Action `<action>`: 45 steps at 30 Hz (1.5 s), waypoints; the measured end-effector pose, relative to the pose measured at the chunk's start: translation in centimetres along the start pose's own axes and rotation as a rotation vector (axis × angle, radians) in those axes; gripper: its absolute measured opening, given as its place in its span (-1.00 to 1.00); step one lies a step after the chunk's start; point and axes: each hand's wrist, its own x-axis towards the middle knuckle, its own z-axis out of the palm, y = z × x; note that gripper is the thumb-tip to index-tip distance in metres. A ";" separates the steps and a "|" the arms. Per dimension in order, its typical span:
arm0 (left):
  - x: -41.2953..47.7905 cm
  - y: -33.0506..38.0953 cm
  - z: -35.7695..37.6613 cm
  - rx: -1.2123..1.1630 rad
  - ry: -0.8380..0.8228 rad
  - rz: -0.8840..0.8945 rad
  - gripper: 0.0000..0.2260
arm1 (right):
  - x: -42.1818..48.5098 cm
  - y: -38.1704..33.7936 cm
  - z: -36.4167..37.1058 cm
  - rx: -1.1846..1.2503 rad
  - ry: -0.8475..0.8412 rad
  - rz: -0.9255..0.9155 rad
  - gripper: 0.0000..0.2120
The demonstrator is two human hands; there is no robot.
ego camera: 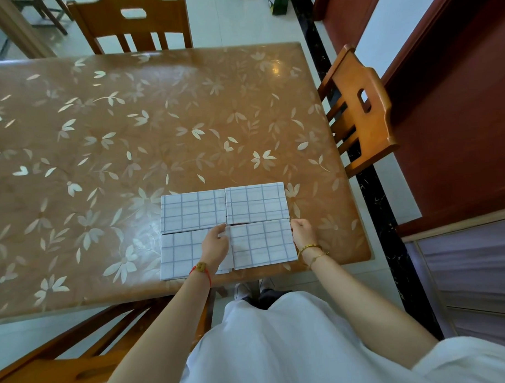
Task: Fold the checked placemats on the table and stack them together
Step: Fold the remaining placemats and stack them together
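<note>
Several folded white placemats with thin grey checks lie side by side in a two-by-two block near the table's front right edge. The near right placemat (263, 244) sits between my hands. My left hand (216, 244) grips its left edge, fingers curled at the far left corner, and covers part of the near left placemat (179, 255). My right hand (303, 232) grips its right edge near the far corner. The far left placemat (192, 210) and the far right placemat (256, 202) lie flat and untouched.
The table (129, 138) has a brown top with a pale leaf pattern under a glossy cover. Wooden chairs stand at the far side (134, 23), the right side (360, 107) and the near left (65, 367). A red-brown door frame (457, 112) is on the right.
</note>
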 end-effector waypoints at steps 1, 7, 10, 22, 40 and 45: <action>-0.1 0.0 0.0 0.006 -0.003 0.001 -0.57 | -0.1 -0.1 -0.1 0.007 0.005 0.002 -0.74; -0.3 -0.3 -0.2 0.010 0.014 0.008 -0.59 | -0.5 0.1 -0.9 0.026 0.091 -0.005 -0.76; -0.6 -1.3 0.1 0.022 0.020 -0.013 -0.60 | -0.8 0.7 -0.9 0.010 0.111 0.018 -0.72; -0.9 -2.6 0.6 0.001 -0.059 -0.007 -0.62 | -1.4 1.6 -0.6 0.040 0.004 0.003 -0.81; 3.6 -3.8 -12.0 0.046 0.189 -0.090 -0.49 | 1.7 -1.6 0.6 0.010 -0.089 -0.114 -0.83; 3.0 -3.3 -11.9 0.009 0.202 -0.083 -0.54 | 0.2 -2.8 0.4 0.013 -0.035 -0.110 -0.77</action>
